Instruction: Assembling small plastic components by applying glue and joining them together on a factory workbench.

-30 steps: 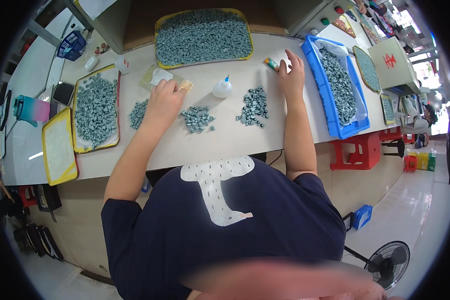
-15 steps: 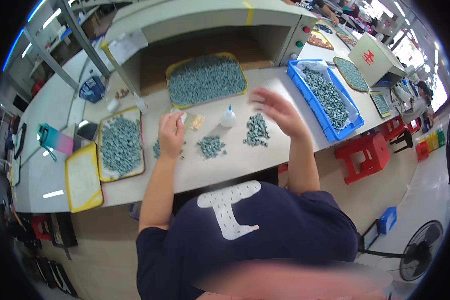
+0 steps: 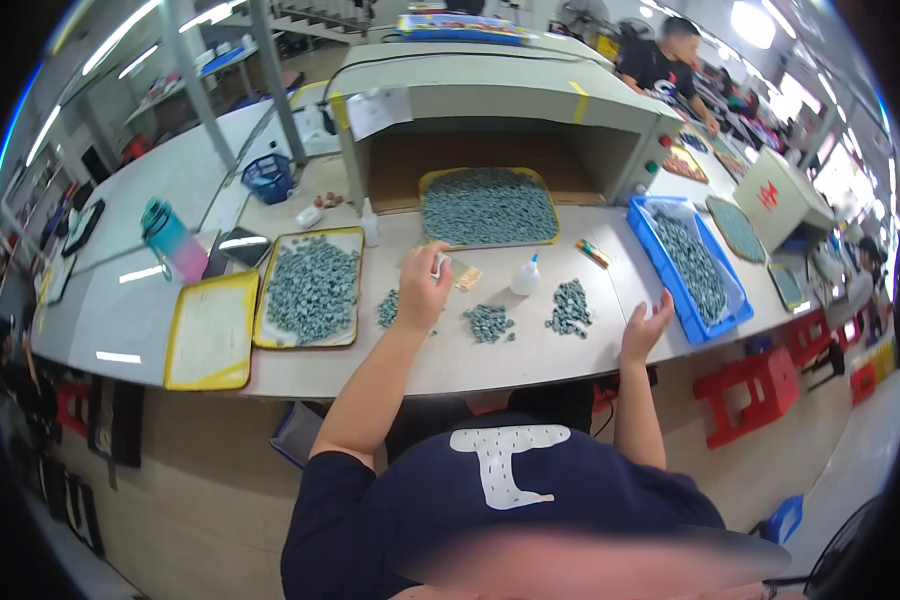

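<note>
My left hand [image 3: 426, 290] is closed in a pinch over the table, with a small white bit at its fingertips that is too small to name. Partly under it lies a small pile of grey-green pieces [image 3: 388, 310]. My right hand [image 3: 648, 328] hangs with fingers apart and nothing in it, beside the near left side of a blue bin [image 3: 658, 262] of similar pieces. Between my hands sit a middle pile [image 3: 488, 323], a right pile [image 3: 569, 308] and a white squeeze bottle [image 3: 525, 277] with a blue tip. A small yellowish packet [image 3: 467, 276] lies by my left hand.
A yellow-rimmed tray [image 3: 556, 240] of pieces stands at the mouth of the boxy machine [image 3: 510, 105]. To the left are another filled tray [image 3: 260, 338], a bare yellow-rimmed tray [image 3: 210, 330] and a tumbler [image 3: 175, 245]. A small green-and-orange item [image 3: 593, 254] lies behind the right pile.
My right hand has come down and right, from above the right pile to beside the blue bin. The green-and-orange item now shows. My left hand stays closed near the left pile; the view has shifted.
</note>
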The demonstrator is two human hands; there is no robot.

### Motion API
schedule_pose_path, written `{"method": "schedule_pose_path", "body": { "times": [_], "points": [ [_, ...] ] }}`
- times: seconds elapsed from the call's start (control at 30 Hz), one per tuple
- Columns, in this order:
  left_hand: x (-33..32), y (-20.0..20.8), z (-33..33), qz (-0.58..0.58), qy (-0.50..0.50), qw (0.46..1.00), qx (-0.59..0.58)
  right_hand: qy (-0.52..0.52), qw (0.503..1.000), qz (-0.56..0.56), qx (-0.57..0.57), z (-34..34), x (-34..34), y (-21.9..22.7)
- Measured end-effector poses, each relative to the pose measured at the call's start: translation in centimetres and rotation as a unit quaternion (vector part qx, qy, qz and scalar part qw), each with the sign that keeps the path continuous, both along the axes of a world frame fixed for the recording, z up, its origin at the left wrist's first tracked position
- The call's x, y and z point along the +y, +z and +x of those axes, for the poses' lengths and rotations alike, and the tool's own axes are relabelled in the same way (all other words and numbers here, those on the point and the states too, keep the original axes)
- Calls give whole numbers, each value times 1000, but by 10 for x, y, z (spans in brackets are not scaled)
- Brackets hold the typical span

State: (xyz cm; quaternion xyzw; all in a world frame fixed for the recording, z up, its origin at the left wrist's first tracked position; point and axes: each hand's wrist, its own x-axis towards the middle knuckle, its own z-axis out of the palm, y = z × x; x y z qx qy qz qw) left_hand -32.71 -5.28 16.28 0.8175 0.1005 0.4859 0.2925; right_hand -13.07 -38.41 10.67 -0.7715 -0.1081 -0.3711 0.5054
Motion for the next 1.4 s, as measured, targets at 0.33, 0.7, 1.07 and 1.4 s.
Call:
{"method": "schedule_pose_path", "body": {
  "times": [0.33,0.7,1.07,1.4],
  "points": [
    [3,-22,11,-26,-33,998,-40,13,998,-68,4,7,9,-2],
    [17,-75,163,-34,-3,998,48,338,910,-232,60,133,74,15],
    [59,-108,253,34,-115,968,219,456,782,-400,142,245,191,-23],
    [95,-149,280,45,-147,946,287,431,803,-373,175,292,252,-59]
  ]
}}
